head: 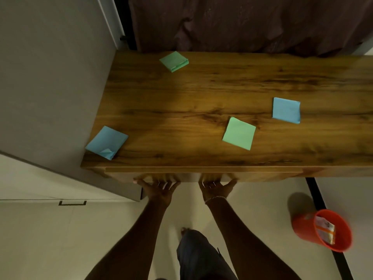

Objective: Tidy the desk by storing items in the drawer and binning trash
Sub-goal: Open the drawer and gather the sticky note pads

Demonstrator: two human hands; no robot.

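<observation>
While the person stands at the near edge of the desk (201, 93), both hands reach to the drawer (189, 175) front just under the desktop. The left hand (159, 187) and the right hand (217, 187) lie side by side, fingers spread and fairly straight, tips against the drawer front and thumbs splayed outward; neither grips anything. The drawer looks closed or nearly so. A bracelet (215, 198) circles the right wrist.

Four paper pads lie well apart on the desktop: a blue pad (106, 142) at the near left corner with one corner curled up, a green pad (174, 61) towards the far left, a green note (239, 133) near the middle, and a blue note (286, 110) to its right. On the floor to the right stands an orange bin (302, 225) with a wrapper (325, 230) inside.
</observation>
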